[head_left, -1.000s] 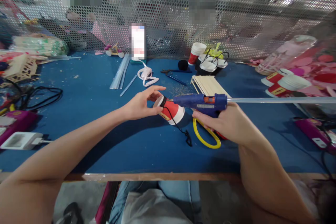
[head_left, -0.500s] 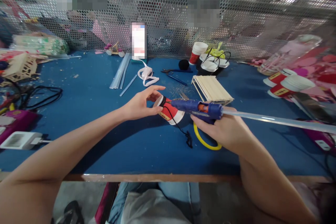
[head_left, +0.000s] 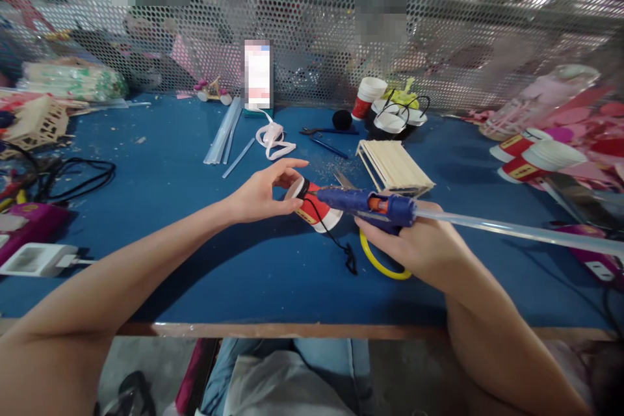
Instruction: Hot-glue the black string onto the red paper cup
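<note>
One cup (head_left: 314, 207) lies tipped on its side near the middle of the table (head_left: 195, 260), red with white ends and a yellow label; a black cord (head_left: 336, 244) wraps its base and trails toward the front edge; the left hand (head_left: 263, 194) pinches the cup's base, thumb below, fingers curled over; the right hand (head_left: 414, 244) is closed round the grip of a blue glue gun (head_left: 368, 203), nozzle touching the cup, a clear stick (head_left: 511, 231) jutting toward the right edge; yellow scissors (head_left: 380, 260) lie under that hand.
</note>
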A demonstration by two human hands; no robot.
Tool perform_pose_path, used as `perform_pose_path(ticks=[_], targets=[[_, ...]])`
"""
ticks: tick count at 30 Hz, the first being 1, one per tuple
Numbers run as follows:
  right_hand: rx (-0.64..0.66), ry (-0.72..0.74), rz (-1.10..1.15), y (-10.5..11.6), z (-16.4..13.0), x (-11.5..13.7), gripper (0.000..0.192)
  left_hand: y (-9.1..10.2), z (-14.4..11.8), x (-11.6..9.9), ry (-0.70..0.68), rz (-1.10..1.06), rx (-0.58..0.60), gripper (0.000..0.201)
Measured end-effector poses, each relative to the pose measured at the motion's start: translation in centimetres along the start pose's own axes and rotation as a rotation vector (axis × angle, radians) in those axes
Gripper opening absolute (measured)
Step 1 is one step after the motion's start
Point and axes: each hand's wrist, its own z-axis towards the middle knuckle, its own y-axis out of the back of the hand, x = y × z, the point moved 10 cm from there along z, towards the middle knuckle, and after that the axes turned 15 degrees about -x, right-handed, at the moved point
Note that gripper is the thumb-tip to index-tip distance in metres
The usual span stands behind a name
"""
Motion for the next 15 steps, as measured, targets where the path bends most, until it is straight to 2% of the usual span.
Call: perform_pose_path(ticks=[4,9,13,15], targets=[[0.033,0.04,0.018,-0.27,-0.14,0.48,0.017,0.04,0.03,0.02,0.004,0.008,-0.002,0.062],[-0.004,0.002,-0.023,-0.02,0.02,0.06,0.018,-0.02,0.01,-0.21,-0.004,-0.003,0.005,0.062],[0.032,0.123,-0.039,-0.07,0.19,0.95,0.02,-0.06,0.03,-0.29,-0.02,0.01,0.014,0.061],[0.063,0.123,-0.102,-0.14,0.33,0.37,0.023,-0.12,0.04,-0.41,-0.036,0.005,0.023,0.062]])
